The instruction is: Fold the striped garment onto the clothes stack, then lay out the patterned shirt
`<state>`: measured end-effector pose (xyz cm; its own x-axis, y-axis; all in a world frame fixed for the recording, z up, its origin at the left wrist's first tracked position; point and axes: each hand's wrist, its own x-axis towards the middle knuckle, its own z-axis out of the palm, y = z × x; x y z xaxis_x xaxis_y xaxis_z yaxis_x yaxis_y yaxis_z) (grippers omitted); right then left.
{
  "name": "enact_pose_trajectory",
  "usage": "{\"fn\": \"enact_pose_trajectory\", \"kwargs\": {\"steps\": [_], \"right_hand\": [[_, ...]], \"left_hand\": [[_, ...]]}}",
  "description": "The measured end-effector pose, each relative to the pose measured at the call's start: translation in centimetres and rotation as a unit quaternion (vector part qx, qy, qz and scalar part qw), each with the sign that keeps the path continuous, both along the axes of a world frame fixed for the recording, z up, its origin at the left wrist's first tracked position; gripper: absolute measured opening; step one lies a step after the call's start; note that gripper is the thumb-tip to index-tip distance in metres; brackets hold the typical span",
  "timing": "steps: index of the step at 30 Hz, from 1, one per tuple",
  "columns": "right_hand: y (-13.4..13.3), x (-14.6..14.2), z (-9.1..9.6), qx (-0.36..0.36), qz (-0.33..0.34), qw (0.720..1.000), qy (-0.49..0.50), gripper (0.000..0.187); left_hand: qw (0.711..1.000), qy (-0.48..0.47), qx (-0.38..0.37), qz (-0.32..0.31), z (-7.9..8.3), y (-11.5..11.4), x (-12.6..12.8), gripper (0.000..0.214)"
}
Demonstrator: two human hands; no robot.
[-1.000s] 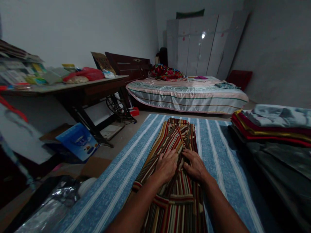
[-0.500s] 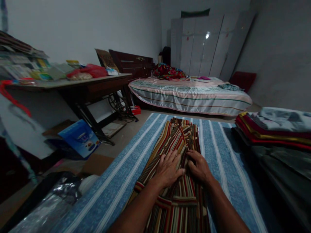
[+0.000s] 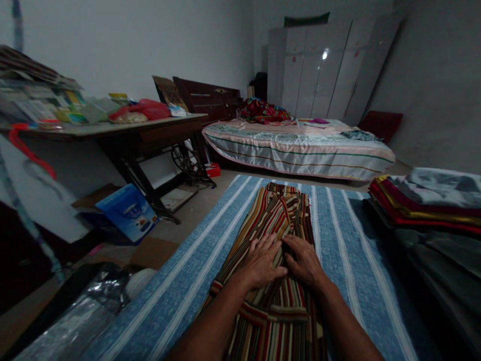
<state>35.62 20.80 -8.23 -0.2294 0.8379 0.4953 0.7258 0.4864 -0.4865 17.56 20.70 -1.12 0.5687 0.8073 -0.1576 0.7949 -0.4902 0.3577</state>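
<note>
Pressed the left grip (image 3: 263, 261) flat on the striped cloth (image 3: 280, 210), fingers spread, open, clasping nothing. Set the right grip (image 3: 305, 260) just beside it, thumbs touching or nearly so, equally open and flat against the fabric. Found the cloth lying lengthwise down the middle of the blue sheet (image 3: 340, 235), folded into a long narrow band, with a raised crease running away from the fingertips toward the far end. Saw a stack of folded cloths (image 3: 424, 200) off to the right, apart from the striped one. Noted a bed (image 3: 296, 148) well beyond and a cluttered bench (image 3: 150, 131) to the left.

Judged several risks. Could have dragged the top layer sideways with uneven pressure from the two palms, throwing the stripes out of line and leaving the edges mismatched. Could have trapped the central crease under the palms instead of flattening it, setting a hard wrinkle into the band. Might have pulled the blue sheet along too, if loose underneath, and so shifted the whole piece toward the side nearest the floor. Might have missed a slipped layer altogether in such dim light, with the dark stripes masking shadows and folds. Could not tell how many layers lay beneath the palms, nor whether the near end, partly covered by the forearms, sat square.
</note>
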Motion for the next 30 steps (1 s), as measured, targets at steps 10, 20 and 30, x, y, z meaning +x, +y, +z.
{"fn": "enact_pose_trajectory", "kwargs": {"steps": [10, 20, 30], "right_hand": [[0.1, 0.5, 0.1, -0.022, 0.009, 1.000, 0.000, 0.044], [0.2, 0.6, 0.2, -0.033, 0.016, 0.999, -0.015, 0.042], [0.0, 0.1, 0.4, -0.026, 0.000, 1.000, 0.000, 0.042]], "left_hand": [[0.999, -0.009, -0.015, -0.036, -0.3, 0.8, -0.5, 0.095], [0.998, -0.001, -0.035, -0.061, 0.5, 0.9, -1.3, 0.096], [0.997, 0.055, -0.027, -0.036, 1.8, -2.3, -2.4, 0.093]]}}
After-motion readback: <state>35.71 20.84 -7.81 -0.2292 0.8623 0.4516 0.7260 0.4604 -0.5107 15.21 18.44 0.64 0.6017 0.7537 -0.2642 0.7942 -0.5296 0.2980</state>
